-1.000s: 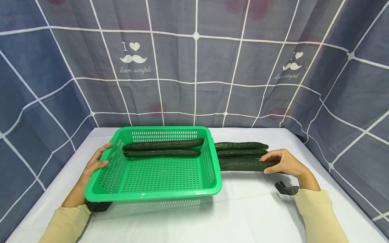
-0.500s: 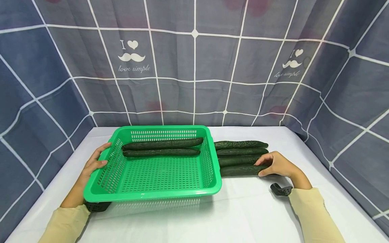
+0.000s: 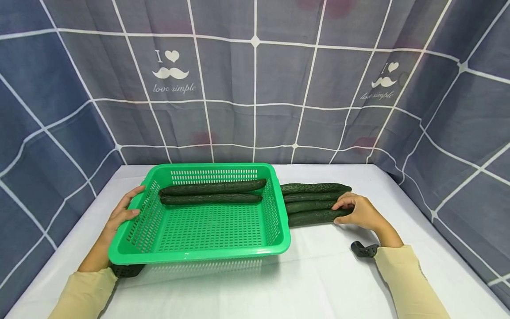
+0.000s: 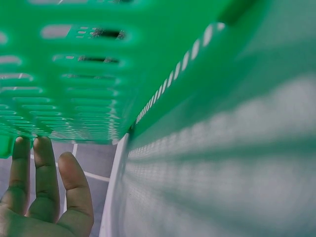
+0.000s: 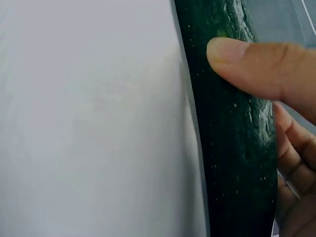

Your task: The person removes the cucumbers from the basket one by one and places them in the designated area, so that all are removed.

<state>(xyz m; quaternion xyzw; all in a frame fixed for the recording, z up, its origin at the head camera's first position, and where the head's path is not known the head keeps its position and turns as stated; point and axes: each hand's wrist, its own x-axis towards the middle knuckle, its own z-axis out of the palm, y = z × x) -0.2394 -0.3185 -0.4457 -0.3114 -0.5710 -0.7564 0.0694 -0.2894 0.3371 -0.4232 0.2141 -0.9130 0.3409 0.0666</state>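
Note:
A green plastic basket [image 3: 199, 256] with slotted walls holds two long dark cucumbers [image 3: 215, 188] near its back wall. My left hand [image 3: 118, 217] rests against the basket's left side; in the left wrist view its fairly straight fingers [image 4: 45, 177] touch the slotted plastic. To the right of the basket, several cucumbers [image 3: 314, 188] lie side by side. My right hand [image 3: 364, 215] pinches the right end of the nearest cucumber [image 3: 311, 217]. Close up, the thumb presses one side of this cucumber [image 5: 237, 163], with the other fingers along its opposite side. The basket hides the row's left ends.
White cloth covers the table [image 3: 318, 274]. A grey-blue checked curtain [image 3: 255, 88] rises behind it and on both sides. Each wrist wears a black mount, one showing beside the right wrist [image 3: 364, 249].
My right hand has moved left with the nearest cucumber, which now lies slightly angled against the row. The left hand and the basket stay in place.

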